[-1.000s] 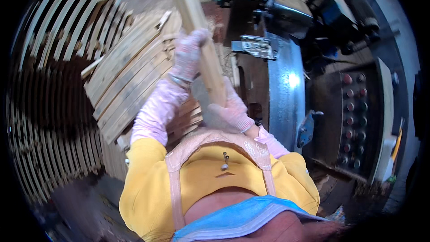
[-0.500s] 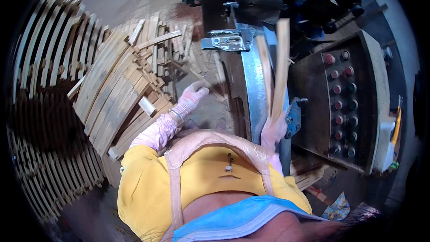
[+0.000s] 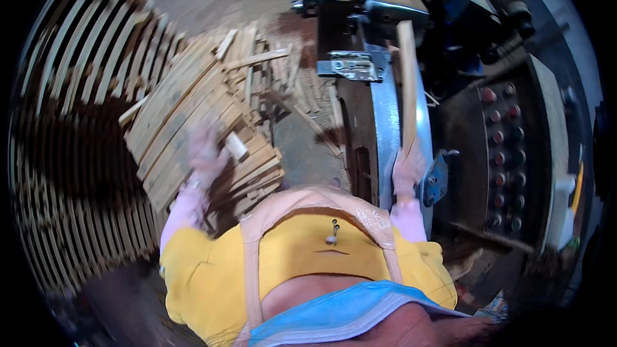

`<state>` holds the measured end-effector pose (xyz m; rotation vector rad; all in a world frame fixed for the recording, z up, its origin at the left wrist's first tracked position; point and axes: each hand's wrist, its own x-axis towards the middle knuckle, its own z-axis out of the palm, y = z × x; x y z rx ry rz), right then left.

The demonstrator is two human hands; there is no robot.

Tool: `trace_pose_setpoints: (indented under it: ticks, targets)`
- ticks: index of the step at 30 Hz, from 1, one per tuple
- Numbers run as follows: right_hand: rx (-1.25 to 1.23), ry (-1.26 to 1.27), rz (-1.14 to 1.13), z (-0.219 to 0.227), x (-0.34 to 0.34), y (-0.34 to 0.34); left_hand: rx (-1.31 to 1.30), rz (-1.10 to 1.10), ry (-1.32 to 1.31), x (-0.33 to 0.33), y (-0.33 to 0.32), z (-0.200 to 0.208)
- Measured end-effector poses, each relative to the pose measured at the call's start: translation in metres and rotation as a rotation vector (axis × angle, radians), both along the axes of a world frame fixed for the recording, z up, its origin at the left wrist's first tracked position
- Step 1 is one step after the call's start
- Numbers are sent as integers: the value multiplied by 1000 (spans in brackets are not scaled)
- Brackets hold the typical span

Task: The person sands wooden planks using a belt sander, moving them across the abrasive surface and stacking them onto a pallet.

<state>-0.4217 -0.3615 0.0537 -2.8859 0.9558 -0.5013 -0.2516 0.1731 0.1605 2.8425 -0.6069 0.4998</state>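
A long wooden strip [image 3: 407, 83] lies along the metal machine bed, its lower end in my gloved right hand [image 3: 410, 168], whose fingers are closed on it. The strip's far end reaches toward the machine head. On my left, my gloved left hand [image 3: 207, 149] is over a stack of wooden slats [image 3: 173, 115], close to a short pale block [image 3: 236, 146]. Motion blurs its fingers, so I cannot tell whether they touch a slat.
The machine's metal bed [image 3: 385, 115] runs away from me, with a metal guide bracket [image 3: 350, 67] across it. A button panel [image 3: 508, 154] stands at right. Rows of curved slats [image 3: 83, 58] line the far left. Loose offcuts [image 3: 302, 99] lie on the floor beyond the stack.
My left hand has moved left, from beside the stack to over it. The view has shifted. A second strip, earlier beside the one in my right hand, no longer shows.
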Motion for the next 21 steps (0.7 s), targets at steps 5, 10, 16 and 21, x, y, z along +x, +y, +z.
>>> trace_pose_setpoints:
  ticks: [5, 10, 16, 21]
  targets:
    - [179, 201, -110, 23, -140, 45, 234, 415, 305, -42, 114, -30]
    - [-87, -64, -10, 35, -66, 32, 309, 457, 270, -42, 125, -41]
    - [-116, -10, 218, 32, 74, -29, -56, 453, 229, 4, 66, 31]
    - [-112, -15, 214, 18, 149, -49, -557, 323, 371, 98, -69, 116]
